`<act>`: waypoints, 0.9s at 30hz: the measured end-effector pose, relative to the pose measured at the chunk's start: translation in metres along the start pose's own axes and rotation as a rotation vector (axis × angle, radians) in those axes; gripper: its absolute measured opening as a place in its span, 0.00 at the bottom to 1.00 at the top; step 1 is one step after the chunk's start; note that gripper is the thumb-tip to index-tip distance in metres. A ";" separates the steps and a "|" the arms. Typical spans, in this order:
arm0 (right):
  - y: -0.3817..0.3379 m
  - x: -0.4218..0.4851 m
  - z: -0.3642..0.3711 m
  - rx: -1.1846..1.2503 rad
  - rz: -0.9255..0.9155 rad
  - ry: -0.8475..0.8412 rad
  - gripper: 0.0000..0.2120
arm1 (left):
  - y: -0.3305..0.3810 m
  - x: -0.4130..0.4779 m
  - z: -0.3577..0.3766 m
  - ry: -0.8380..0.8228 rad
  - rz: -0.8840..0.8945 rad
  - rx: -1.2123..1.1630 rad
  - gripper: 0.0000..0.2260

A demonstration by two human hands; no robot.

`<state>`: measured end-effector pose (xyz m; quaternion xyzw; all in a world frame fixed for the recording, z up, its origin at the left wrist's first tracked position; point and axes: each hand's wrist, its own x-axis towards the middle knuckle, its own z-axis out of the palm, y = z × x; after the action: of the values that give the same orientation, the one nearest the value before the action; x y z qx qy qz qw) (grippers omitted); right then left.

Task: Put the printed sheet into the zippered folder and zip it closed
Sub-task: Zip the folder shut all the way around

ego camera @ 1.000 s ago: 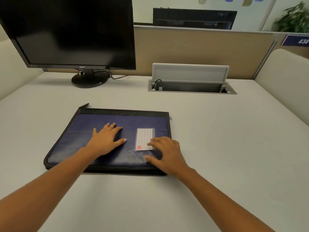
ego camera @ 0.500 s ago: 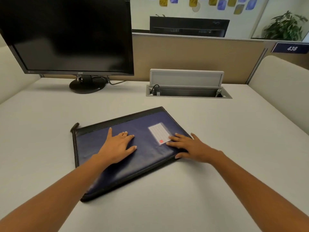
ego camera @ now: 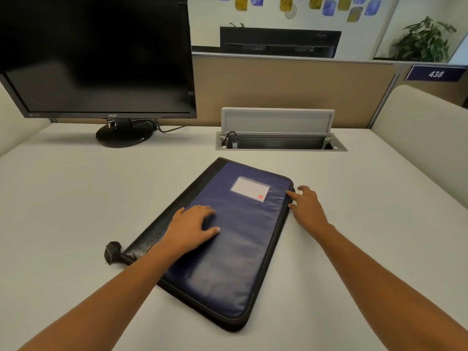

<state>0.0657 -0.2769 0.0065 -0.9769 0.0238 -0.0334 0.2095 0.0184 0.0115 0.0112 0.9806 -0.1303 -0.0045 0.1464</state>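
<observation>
The blue zippered folder (ego camera: pixel 228 249) is lying flat and slantwise on the pale worktop (ego camera: pixel 76 198), its black spine facing left and its lined label card (ego camera: pixel 250 189) sitting near the far end. The left hand (ego camera: pixel 192 229) is resting palm-down on the cover beside the spine, fingers spread and relaxed, gripping nothing. The right hand (ego camera: pixel 307 207) is lying open at the folder's right edge near the rounded far corner, its fingertips touching that edge. A dark monitor (ego camera: pixel 96 54) is standing at the back left.
</observation>
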 end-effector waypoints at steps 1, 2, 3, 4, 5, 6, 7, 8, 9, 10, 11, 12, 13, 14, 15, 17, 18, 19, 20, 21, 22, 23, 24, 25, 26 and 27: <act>-0.007 -0.009 0.005 0.097 0.071 0.057 0.17 | -0.002 0.001 -0.001 0.093 -0.078 -0.045 0.23; -0.015 -0.019 0.010 0.161 0.127 0.092 0.16 | -0.006 0.001 -0.002 0.151 -0.168 -0.064 0.23; -0.022 -0.031 0.015 0.217 0.169 0.108 0.16 | -0.011 0.002 -0.004 0.157 -0.259 -0.062 0.24; -0.029 -0.042 0.020 0.284 0.199 0.116 0.16 | -0.016 0.002 -0.006 0.125 -0.340 -0.053 0.26; -0.036 -0.053 0.023 0.363 0.223 0.121 0.17 | -0.020 0.003 -0.007 0.082 -0.405 -0.054 0.28; -0.043 -0.063 0.025 0.454 0.246 0.123 0.18 | -0.023 0.003 -0.008 0.050 -0.452 -0.077 0.29; -0.049 -0.071 0.027 0.547 0.271 0.121 0.20 | -0.025 0.004 -0.010 0.039 -0.481 -0.113 0.28; -0.055 -0.076 0.028 0.636 0.291 0.117 0.22 | -0.026 0.005 -0.013 0.039 -0.497 -0.145 0.26; -0.059 -0.080 0.029 0.713 0.305 0.110 0.23 | -0.025 0.007 -0.015 0.038 -0.508 -0.161 0.24; -0.062 -0.083 0.031 0.774 0.314 0.101 0.25 | -0.025 0.008 -0.018 0.026 -0.517 -0.165 0.23; -0.063 -0.083 0.031 0.819 0.322 0.092 0.27 | -0.024 0.010 -0.021 0.006 -0.526 -0.163 0.23; -0.063 -0.082 0.032 0.849 0.328 0.087 0.29 | -0.023 0.011 -0.023 -0.018 -0.535 -0.160 0.24; -0.062 -0.079 0.031 0.866 0.329 0.082 0.29 | -0.022 0.012 -0.024 -0.042 -0.546 -0.158 0.25; -0.060 -0.073 0.030 0.873 0.328 0.073 0.30 | -0.021 0.013 -0.025 -0.062 -0.557 -0.156 0.25; -0.058 -0.065 0.029 0.875 0.325 0.061 0.30 | -0.020 0.013 -0.026 -0.076 -0.569 -0.154 0.26; -0.055 -0.046 0.026 0.844 0.303 0.025 0.29 | -0.017 0.011 -0.025 -0.086 -0.597 -0.145 0.27; -0.054 -0.036 0.024 0.814 0.285 -0.002 0.28 | -0.015 0.009 -0.025 -0.088 -0.610 -0.138 0.28; -0.053 -0.027 0.023 0.785 0.266 -0.031 0.27 | -0.013 0.007 -0.023 -0.087 -0.619 -0.128 0.30; -0.053 -0.018 0.022 0.759 0.248 -0.056 0.26 | -0.011 0.006 -0.021 -0.086 -0.624 -0.120 0.31; -0.053 -0.010 0.021 0.734 0.234 -0.076 0.25 | -0.009 0.004 -0.018 -0.083 -0.625 -0.113 0.33; -0.054 -0.004 0.020 0.708 0.224 -0.094 0.25 | -0.006 0.003 -0.015 -0.079 -0.624 -0.106 0.34; -0.053 0.002 0.020 0.680 0.216 -0.106 0.24 | -0.003 0.002 -0.012 -0.074 -0.621 -0.099 0.35; -0.053 0.007 0.020 0.649 0.208 -0.114 0.24 | 0.000 0.002 -0.009 -0.069 -0.618 -0.092 0.36; -0.052 0.011 0.020 0.620 0.199 -0.120 0.23 | 0.003 0.001 -0.006 -0.063 -0.615 -0.086 0.37; -0.051 0.013 0.020 0.599 0.188 -0.126 0.23 | 0.005 0.001 -0.004 -0.056 -0.614 -0.079 0.38; -0.050 0.015 0.021 0.582 0.176 -0.129 0.23 | 0.007 0.000 -0.002 -0.050 -0.615 -0.071 0.38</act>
<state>0.0835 -0.2241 0.0084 -0.8701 0.0845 0.0418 0.4838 0.0171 0.0054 0.0151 0.9679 0.1694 -0.0774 0.1688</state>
